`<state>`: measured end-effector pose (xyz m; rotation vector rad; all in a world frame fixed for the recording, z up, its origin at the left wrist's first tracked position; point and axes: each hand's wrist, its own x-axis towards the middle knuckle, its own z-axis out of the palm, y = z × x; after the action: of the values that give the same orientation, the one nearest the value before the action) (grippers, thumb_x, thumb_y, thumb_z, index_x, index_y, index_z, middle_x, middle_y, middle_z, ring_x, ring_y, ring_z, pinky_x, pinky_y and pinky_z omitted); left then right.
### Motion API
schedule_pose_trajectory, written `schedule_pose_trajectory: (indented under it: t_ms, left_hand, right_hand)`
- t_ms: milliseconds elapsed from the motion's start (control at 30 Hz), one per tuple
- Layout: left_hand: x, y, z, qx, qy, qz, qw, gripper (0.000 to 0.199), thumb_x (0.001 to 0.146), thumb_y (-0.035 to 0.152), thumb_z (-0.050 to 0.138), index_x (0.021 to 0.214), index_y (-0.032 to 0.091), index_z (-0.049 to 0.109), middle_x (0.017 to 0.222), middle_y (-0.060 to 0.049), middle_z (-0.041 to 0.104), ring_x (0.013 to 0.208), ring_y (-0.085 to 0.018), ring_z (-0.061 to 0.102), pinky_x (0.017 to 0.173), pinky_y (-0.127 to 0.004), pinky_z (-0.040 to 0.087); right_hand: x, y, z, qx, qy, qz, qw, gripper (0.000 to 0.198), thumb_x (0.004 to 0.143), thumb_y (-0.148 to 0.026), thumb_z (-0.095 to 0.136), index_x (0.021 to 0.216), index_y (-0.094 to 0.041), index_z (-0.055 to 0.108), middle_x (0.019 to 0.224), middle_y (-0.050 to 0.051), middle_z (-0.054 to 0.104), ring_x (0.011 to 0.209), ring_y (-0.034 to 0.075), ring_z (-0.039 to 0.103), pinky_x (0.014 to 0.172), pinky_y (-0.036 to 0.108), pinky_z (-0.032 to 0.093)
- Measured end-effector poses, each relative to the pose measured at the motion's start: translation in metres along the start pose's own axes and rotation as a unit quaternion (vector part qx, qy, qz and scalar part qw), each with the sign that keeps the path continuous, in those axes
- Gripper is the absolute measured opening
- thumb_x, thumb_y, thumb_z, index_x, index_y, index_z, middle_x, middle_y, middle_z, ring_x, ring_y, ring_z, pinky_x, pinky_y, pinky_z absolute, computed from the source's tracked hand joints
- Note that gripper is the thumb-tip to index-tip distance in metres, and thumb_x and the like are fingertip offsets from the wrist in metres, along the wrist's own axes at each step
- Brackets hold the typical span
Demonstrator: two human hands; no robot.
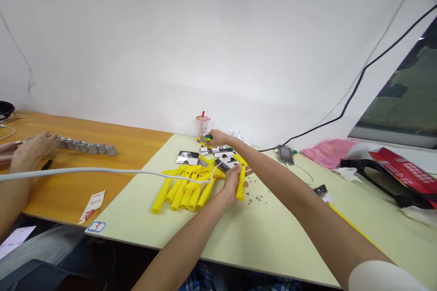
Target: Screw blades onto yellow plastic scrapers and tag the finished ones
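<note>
My left hand [232, 181] is closed around a yellow plastic handle [241, 185], whose hollow tube end points down toward me. A dark, flat piece [221, 165] lies by its fingertips; I cannot tell whether it is joined to the handle. Farther back, my right hand [218, 137] grips a green-and-yellow tool handle [208, 137], its working end not clear. Several more yellow handles [186, 191] lie side by side to the left of my left hand. Small metal screws [251, 201] are scattered to its right. Black-and-white cards [187, 158] lie behind the handles.
A cup with a red straw [203, 122] stands by the wall. A white cable [102, 171] crosses the view. At left, another person's hands [37, 148] are beside a row of grey metal pieces [83, 146]. A pink bag [327, 153] and red package [406, 173] lie right.
</note>
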<state>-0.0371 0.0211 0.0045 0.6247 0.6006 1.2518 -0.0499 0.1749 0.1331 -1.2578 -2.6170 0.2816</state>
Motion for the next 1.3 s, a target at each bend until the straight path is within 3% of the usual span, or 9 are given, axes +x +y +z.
schedule_pose_trajectory:
  t_ms: [100,200,267,400,533,667,833,1067,1300]
  left_hand:
    - [-0.001,0.006,0.0,-0.021,-0.001,-0.001,1.0,0.019,0.098,0.03,0.069,0.11,0.016,0.065,0.134,-0.024,0.076,0.113,-0.028,0.08,0.047,-0.019,0.04]
    - [-0.002,0.012,0.002,-0.038,-0.008,-0.001,0.999,0.019,0.102,0.028,0.063,0.116,0.015,0.065,0.146,-0.025,0.072,0.123,-0.028,0.078,0.044,-0.018,0.04]
    - [-0.004,0.015,0.004,-0.047,-0.019,0.0,0.999,0.023,0.102,0.027,0.064,0.122,0.016,0.066,0.154,-0.022,0.068,0.125,-0.029,0.078,0.043,-0.018,0.041]
    - [-0.012,0.018,0.006,-0.048,-0.035,0.007,0.998,0.04,0.101,0.027,0.07,0.139,0.019,0.065,0.162,-0.02,0.063,0.13,-0.031,0.077,0.04,-0.017,0.039]
    - [-0.017,0.018,0.005,-0.03,-0.063,0.014,0.997,0.052,0.104,0.023,0.068,0.154,0.026,0.056,0.163,-0.018,0.062,0.133,-0.032,0.075,0.04,-0.016,0.04]
    - [-0.017,0.021,0.006,-0.011,-0.047,-0.01,0.999,0.053,0.106,0.021,0.064,0.157,0.026,0.051,0.163,-0.019,0.063,0.131,-0.031,0.077,0.039,-0.017,0.042]
    - [-0.017,0.023,0.006,0.01,-0.037,-0.013,0.999,0.054,0.106,0.022,0.064,0.158,0.026,0.049,0.164,-0.019,0.062,0.126,-0.031,0.079,0.039,-0.017,0.042]
    - [-0.017,0.02,0.004,0.017,-0.023,-0.016,0.999,0.054,0.107,0.02,0.062,0.159,0.025,0.048,0.16,-0.019,0.066,0.116,-0.027,0.082,0.039,-0.017,0.043]
    - [-0.021,0.017,0.009,0.025,-0.028,-0.028,0.999,0.053,0.107,0.021,0.061,0.159,0.024,0.05,0.159,-0.018,0.068,0.109,-0.024,0.083,0.038,-0.017,0.044]
  right_hand:
    - [-0.037,0.006,-0.042,0.041,0.108,-0.015,0.993,0.03,0.094,-0.043,0.072,0.082,-0.017,0.064,0.079,0.001,0.067,0.074,0.014,0.055,0.064,0.025,0.037]
    - [-0.095,0.029,-0.075,0.102,0.183,-0.01,0.978,0.049,0.099,-0.066,0.065,0.092,-0.018,0.064,0.081,0.004,0.071,0.065,0.014,0.054,0.057,0.025,0.037]
    - [-0.141,0.053,-0.082,0.234,0.221,0.031,0.946,0.058,0.085,-0.075,0.079,0.085,-0.019,0.064,0.069,0.002,0.067,0.051,0.011,0.045,0.047,0.026,0.031]
    - [-0.221,0.104,-0.051,0.36,0.214,0.143,0.897,0.065,0.075,-0.08,0.087,0.087,-0.02,0.066,0.065,0.001,0.07,0.043,0.008,0.036,0.042,0.025,0.025]
    - [-0.265,0.137,-0.001,0.361,0.161,0.188,0.899,0.069,0.078,-0.087,0.078,0.079,-0.02,0.061,0.067,0.005,0.073,0.041,0.007,0.036,0.039,0.025,0.026]
    - [-0.281,0.152,0.025,0.329,0.117,0.216,0.912,0.064,0.083,-0.082,0.076,0.084,-0.02,0.064,0.063,0.004,0.072,0.042,0.01,0.043,0.038,0.024,0.03]
    - [-0.287,0.166,0.028,0.26,0.075,0.229,0.935,0.054,0.081,-0.068,0.087,0.078,-0.021,0.061,0.069,0.003,0.073,0.054,0.018,0.069,0.042,0.023,0.04]
    - [-0.292,0.169,0.029,0.145,0.031,0.222,0.964,0.032,0.098,-0.044,0.075,0.08,-0.021,0.061,0.072,0.003,0.077,0.05,0.017,0.068,0.06,0.027,0.051]
    - [-0.291,0.171,0.028,0.01,0.058,0.218,0.974,0.024,0.097,-0.038,0.078,0.082,-0.02,0.072,0.098,0.013,0.081,0.094,0.029,0.075,0.075,0.031,0.046]
